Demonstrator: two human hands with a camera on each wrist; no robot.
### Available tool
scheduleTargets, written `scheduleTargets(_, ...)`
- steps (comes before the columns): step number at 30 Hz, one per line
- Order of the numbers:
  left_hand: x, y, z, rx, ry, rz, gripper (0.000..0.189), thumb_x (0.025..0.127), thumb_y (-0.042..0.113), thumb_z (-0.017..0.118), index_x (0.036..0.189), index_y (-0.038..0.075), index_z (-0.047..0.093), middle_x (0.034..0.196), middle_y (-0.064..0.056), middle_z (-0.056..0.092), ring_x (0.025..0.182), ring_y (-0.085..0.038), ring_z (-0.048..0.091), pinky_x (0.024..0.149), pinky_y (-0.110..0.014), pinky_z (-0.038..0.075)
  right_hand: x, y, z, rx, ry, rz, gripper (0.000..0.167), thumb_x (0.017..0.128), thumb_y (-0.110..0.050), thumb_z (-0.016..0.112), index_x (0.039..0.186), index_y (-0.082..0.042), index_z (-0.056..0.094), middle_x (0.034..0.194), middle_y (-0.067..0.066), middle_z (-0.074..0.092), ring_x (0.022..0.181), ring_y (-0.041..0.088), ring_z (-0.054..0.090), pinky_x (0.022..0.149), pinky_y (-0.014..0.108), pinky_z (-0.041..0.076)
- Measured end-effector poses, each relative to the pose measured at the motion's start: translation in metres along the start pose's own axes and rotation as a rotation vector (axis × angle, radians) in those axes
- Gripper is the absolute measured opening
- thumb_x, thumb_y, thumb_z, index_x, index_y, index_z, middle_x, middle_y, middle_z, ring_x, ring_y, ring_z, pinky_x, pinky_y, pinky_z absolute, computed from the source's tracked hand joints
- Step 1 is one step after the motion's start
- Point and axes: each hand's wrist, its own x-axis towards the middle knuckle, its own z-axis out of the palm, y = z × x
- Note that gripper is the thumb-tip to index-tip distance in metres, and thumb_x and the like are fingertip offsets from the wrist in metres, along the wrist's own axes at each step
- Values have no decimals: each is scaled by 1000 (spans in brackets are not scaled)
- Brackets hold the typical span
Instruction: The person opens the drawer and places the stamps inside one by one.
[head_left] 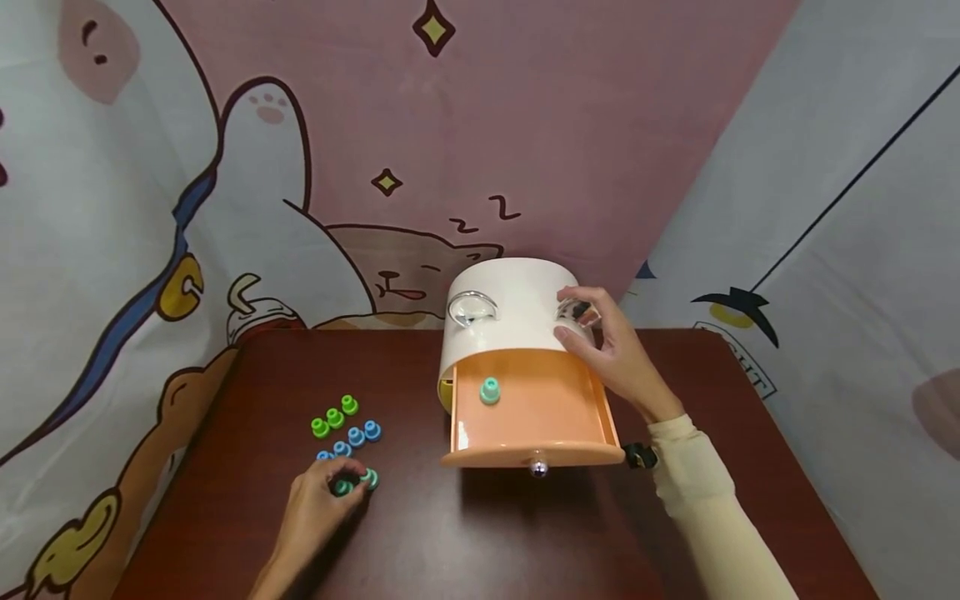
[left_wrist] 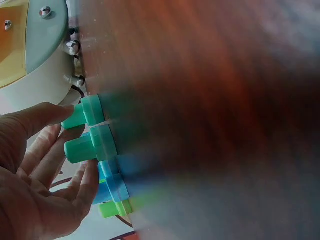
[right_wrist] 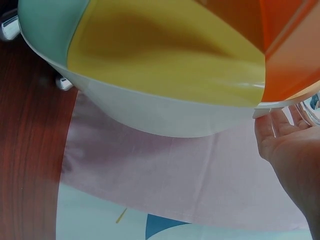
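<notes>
My left hand (head_left: 322, 504) is at the table's left, its thumb and forefinger pinching a teal peg (head_left: 369, 478) with a round base. A second teal peg (left_wrist: 82, 150) stands against it, partly behind the fingers. At the white drawer cabinet (head_left: 517, 292), my right hand (head_left: 618, 350) rests on the upper right, thumb and fingers spread about a shiny ring (head_left: 576, 312). An orange drawer (head_left: 547, 408) is pulled out, with one teal peg (head_left: 490, 390) lying inside near its left wall.
Beyond the left hand stand a row of blue pegs (head_left: 356, 437) and a row of green pegs (head_left: 335, 417). A silver knob (head_left: 538, 468) juts from the drawer front. The cabinet also has a yellow drawer (right_wrist: 165, 65). A printed cloth (head_left: 525, 125) hangs behind the dark table (head_left: 420, 542).
</notes>
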Motion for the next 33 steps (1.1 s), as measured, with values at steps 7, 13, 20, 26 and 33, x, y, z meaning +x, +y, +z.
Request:
scheduleTargets(7, 3, 4, -3, 2, 63, 68, 37, 69, -5, 99, 87, 21, 80, 87, 6, 72, 82, -15, 69, 69, -38, 55, 1, 1, 0, 5, -7, 10, 50, 101, 1, 72, 148, -2, 55, 148, 17, 58, 108, 25, 55, 93, 39, 44)
scheduleTargets(13, 9, 19, -8, -57, 132, 142, 36, 71, -8, 98, 90, 16, 80, 89, -1, 72, 80, -14, 69, 62, -28, 55, 2, 0, -1, 18, 3, -6, 50, 100, 3, 72, 147, 0, 55, 147, 20, 58, 108, 25, 55, 95, 48, 44)
scheduleTargets(20, 15, 48, -15, -157, 228, 214, 36, 73, -5, 96, 95, 20, 81, 89, 9, 68, 77, -4, 60, 59, -16, 47, 1, -1, -2, 10, -2, -11, 49, 100, 3, 72, 146, 1, 55, 147, 19, 58, 111, 24, 56, 96, 46, 43)
scheduleTargets(26, 24, 73, -22, -271, 225, 262, 34, 79, -4, 94, 101, 19, 81, 94, 5, 73, 76, -7, 55, 65, -17, 43, 1, -1, -2, 10, -2, -4, 50, 100, 3, 72, 146, 1, 55, 146, 21, 58, 107, 29, 54, 94, 49, 42)
scheduleTargets(33, 33, 102, -28, -384, 206, 294, 32, 82, -5, 92, 104, 14, 81, 96, 0, 75, 80, -14, 56, 70, -21, 45, 1, -1, -2, 13, -5, -8, 51, 99, 3, 72, 147, -1, 55, 145, 20, 58, 107, 33, 54, 94, 56, 43)
